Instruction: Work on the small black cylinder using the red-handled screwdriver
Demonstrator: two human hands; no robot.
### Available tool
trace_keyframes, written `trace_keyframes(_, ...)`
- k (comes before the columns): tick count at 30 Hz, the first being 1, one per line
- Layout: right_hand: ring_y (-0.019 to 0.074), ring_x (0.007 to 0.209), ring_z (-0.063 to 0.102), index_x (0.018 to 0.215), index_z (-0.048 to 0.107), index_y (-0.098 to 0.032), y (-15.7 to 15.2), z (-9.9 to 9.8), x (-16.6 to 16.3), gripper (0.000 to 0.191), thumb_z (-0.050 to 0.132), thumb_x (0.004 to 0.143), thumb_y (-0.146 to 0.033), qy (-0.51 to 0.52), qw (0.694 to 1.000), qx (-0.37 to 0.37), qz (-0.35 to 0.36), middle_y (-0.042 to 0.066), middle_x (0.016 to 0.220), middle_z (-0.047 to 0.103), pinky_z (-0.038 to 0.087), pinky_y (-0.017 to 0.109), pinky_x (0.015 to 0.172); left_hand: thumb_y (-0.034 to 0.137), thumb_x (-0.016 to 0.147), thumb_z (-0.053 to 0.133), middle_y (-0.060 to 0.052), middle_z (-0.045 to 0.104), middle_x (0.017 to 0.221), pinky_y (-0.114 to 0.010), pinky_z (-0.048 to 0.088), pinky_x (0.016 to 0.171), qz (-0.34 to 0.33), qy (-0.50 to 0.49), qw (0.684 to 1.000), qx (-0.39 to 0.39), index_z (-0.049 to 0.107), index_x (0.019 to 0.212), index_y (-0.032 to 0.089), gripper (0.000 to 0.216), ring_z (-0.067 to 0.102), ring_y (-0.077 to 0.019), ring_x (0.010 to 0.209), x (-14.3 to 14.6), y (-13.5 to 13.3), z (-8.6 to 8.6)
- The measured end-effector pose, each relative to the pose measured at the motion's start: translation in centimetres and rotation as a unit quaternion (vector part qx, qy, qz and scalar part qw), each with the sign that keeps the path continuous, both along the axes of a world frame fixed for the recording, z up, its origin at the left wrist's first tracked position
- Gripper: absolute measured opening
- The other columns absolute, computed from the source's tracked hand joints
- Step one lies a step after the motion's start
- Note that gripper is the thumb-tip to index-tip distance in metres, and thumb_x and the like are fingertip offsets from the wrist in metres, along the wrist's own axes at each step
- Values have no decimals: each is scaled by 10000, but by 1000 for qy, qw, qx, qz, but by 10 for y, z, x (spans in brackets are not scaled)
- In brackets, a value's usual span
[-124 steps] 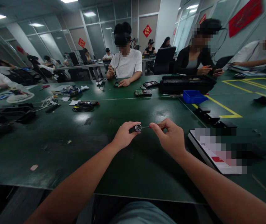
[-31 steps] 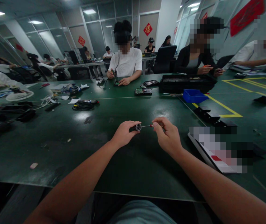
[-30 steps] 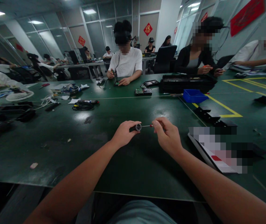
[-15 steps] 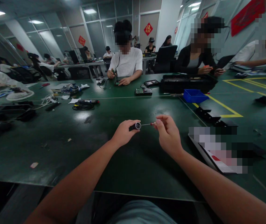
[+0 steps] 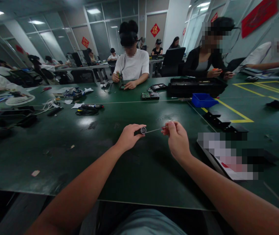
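Note:
A small black cylinder (image 5: pixel 143 130) with a silver-rimmed round end is gripped between the thumb and fingers of my left hand (image 5: pixel 127 137). The rimmed end faces toward me. In the pinched fingers of my right hand (image 5: pixel 178 141) is a thin screwdriver (image 5: pixel 154 130) with a reddish handle, mostly covered by the fingers. Its metal shaft points left and slightly down, and its tip is at the cylinder's rim. Whether the tip touches or enters the cylinder, I cannot tell. Both hands are above the green table (image 5: pixel 134 176).
On my right lie a blurred-out white packet (image 5: pixel 217 160) and several black parts (image 5: pixel 219 122). Farther off are a blue bin (image 5: pixel 204 100), a long black case (image 5: pixel 195 87), circuit boards (image 5: pixel 150 95) and a coiled black cable (image 5: pixel 87 111). A person (image 5: pixel 131 65) works opposite.
My right fingers have shifted around the screwdriver handle, and its handle end is slightly higher, so the shaft slants more. My left hand with the black cylinder has moved a little left.

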State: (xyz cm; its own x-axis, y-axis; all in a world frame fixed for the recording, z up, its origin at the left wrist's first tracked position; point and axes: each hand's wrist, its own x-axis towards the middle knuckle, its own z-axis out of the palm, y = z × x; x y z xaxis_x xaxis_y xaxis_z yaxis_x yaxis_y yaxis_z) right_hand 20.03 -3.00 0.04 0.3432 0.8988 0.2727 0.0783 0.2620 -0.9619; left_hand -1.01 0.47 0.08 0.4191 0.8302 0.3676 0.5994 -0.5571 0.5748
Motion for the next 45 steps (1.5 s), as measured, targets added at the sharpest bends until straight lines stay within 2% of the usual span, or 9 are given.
trace_keyframes(6,188,744,664,944,608,-217,-12,13,-4,275,483,988,-457,-85,996,37,-2,44,827,701,547,368,725,243,892,719,-43,706,1243,-432,441,1041,5,-11,1000,9,667,1296,266,409,612,-238,1162,-1,0,-3)
trace_keyframes(23,218,816,718,1025,604,-232,-18,13,-6,213,459,1012,-388,-201,976,85,17,59,879,747,545,374,743,230,873,736,-49,719,1203,-432,456,1010,2,-6,1000,1,672,1285,260,418,630,-243,1115,2,-3,-2)
trace_keyframes(30,177,582,614,819,659,-233,-18,19,-1,290,600,938,-492,-276,959,58,-4,2,651,671,438,303,576,223,875,739,-53,720,1203,-434,462,1010,-18,-3,1000,-3,681,1261,251,391,636,-238,1112,1,-5,-1)
trace_keyframes(35,187,690,664,1054,637,-222,-18,18,0,197,506,980,-349,-256,962,91,34,17,780,714,467,310,652,230,878,738,-54,717,1207,-428,466,1006,-18,-3,1000,0,676,1268,247,395,636,-236,1116,1,-5,-2)
trace_keyframes(38,174,626,635,943,651,-222,-19,19,0,248,492,994,-405,-256,963,76,44,2,696,673,435,293,599,232,876,740,-56,718,1205,-435,463,1008,-23,-5,1000,-1,680,1264,249,393,637,-241,1117,1,-5,-3)
trace_keyframes(41,156,516,562,823,650,-217,-18,19,0,366,470,1006,-477,-276,959,57,21,-22,565,583,379,289,544,225,871,744,-57,720,1199,-441,456,1018,-31,-8,999,-3,687,1256,249,390,638,-243,1117,2,-4,-4)
trace_keyframes(45,163,609,593,964,646,-211,-18,17,1,268,452,1013,-389,-274,958,80,32,-1,698,641,401,291,594,205,869,742,-62,714,1214,-438,458,1013,-24,-17,1000,-9,685,1259,239,395,634,-247,1133,2,-4,-3)
